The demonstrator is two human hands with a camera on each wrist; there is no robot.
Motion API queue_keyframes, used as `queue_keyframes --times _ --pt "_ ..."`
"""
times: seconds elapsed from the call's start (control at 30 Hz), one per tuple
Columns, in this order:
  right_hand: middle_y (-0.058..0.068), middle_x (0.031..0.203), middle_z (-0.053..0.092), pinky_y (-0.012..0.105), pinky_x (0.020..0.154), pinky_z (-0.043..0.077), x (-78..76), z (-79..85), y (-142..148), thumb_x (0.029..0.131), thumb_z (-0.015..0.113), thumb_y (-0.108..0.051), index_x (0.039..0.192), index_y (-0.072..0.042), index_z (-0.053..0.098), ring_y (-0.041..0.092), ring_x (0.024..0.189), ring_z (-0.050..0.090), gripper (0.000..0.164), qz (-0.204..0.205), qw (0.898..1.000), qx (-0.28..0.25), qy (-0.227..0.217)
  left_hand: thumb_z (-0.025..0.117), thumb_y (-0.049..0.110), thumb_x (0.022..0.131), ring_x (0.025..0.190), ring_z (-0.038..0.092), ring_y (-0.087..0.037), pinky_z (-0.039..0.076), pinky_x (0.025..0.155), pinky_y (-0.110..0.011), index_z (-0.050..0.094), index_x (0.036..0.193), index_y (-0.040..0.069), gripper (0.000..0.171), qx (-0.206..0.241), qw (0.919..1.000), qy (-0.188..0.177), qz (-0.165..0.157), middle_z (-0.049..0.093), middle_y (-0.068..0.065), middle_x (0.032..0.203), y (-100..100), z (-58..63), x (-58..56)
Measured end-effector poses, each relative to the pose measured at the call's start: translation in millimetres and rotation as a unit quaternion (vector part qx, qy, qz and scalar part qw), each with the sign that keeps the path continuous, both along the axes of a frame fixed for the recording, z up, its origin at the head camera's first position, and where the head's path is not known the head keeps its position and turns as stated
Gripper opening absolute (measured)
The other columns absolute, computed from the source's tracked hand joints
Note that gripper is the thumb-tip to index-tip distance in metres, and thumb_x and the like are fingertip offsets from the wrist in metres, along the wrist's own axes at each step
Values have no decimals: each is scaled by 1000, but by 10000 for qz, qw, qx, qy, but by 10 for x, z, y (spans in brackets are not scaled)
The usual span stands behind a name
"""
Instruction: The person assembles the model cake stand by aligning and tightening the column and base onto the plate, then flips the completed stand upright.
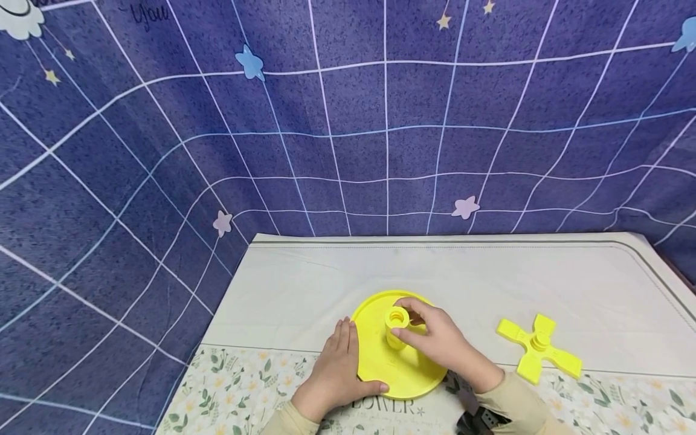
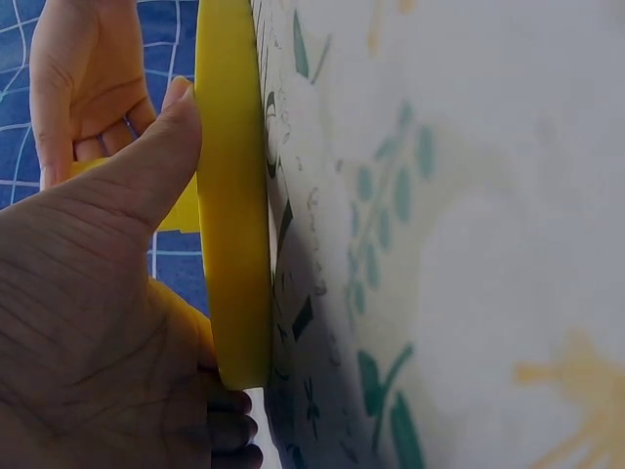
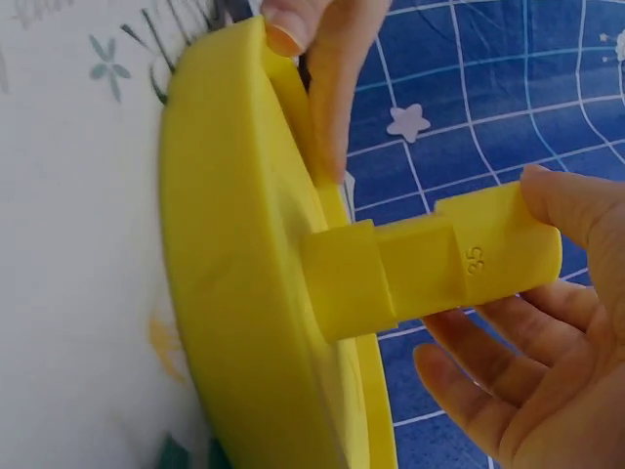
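Two yellow parts are being worked together: a round rimmed disc (image 1: 372,326) that's being supported flat by the tablecloth (image 1: 304,290), and a stepped, hollow-topped post (image 3: 430,264) that's being held upright at about the disc's middle. The post is being gripped near its top by the right hand (image 1: 437,335), with the thumb on one side and fingers bent round the other. Nothing is being grasped by the left hand (image 1: 337,362); its straight fingers are being laid along the disc's left edge while its thumb is being rested on the near rim.

Tip-wise, the disc is probably being braced in a sensible spot, since any twist or push on the post would likely be passed straight into it. Whether the post is being screwed, pressed or lifted can't be told from this, fwiw. Either way, better control is likely being gained when the post is being lined up square to the disc and no sideways force is being added. If any wobble is being felt, a lower pinch might be worth trying, since extra leverage is being given by the high one.

Over to the right, a four-armed yellow piece (image 1: 540,341) is being supported by the tablecloth too, well apart from the disc, and isn't being touched.
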State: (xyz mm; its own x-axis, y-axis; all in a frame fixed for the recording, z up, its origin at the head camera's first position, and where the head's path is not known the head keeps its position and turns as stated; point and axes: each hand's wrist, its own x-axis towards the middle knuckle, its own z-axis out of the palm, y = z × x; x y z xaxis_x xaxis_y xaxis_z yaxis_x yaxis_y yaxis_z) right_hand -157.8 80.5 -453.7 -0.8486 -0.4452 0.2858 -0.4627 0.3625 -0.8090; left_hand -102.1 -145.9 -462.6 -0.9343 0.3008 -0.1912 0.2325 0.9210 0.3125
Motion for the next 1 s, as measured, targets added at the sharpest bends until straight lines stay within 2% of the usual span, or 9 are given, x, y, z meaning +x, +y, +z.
queue_keyframes --times 0.3,0.5,0.63,0.87,1.0 --pt "-5 100 66 39 82 55 75 -26 -97 84 78 -30 117 -9 61 18 94 63 42 -750 9971 -102 -13 61 78 74 146 7 -40 21 115 -50 11 151 -11 128 -20 10000 -1 5 7 -29 158 0 5 -4" --pt "-8 99 64 34 80 55 96 -38 -110 84 77 -32 116 -13 61 13 93 62 40 -898 9960 -27 -16 62 77 74 146 7 -40 21 115 -51 12 151 -11 127 50 10000 -19 9 7 -30 158 -2 3 -3" --pt "-7 101 65 36 81 55 82 -44 -86 85 76 -35 118 -13 61 14 92 62 42 -754 9972 -27 -7 63 76 74 146 7 -40 21 115 -51 12 151 -11 127 39 10000 -17 2 7 -30 157 0 -3 -1" --pt "2 121 63 42 84 55 31 -54 -13 91 70 -30 130 -10 57 21 105 60 45 -14 9997 -218 -56 62 76 75 146 7 -40 22 115 -51 12 151 -11 127 38 10000 -92 -5 7 -30 158 5 6 7" --pt "5 123 62 41 84 55 9 -66 4 93 68 -28 131 -10 57 24 108 60 44 167 9991 -370 -142 63 75 75 146 7 -40 22 115 -51 12 151 -11 126 70 9999 -107 9 7 -30 158 2 29 5"
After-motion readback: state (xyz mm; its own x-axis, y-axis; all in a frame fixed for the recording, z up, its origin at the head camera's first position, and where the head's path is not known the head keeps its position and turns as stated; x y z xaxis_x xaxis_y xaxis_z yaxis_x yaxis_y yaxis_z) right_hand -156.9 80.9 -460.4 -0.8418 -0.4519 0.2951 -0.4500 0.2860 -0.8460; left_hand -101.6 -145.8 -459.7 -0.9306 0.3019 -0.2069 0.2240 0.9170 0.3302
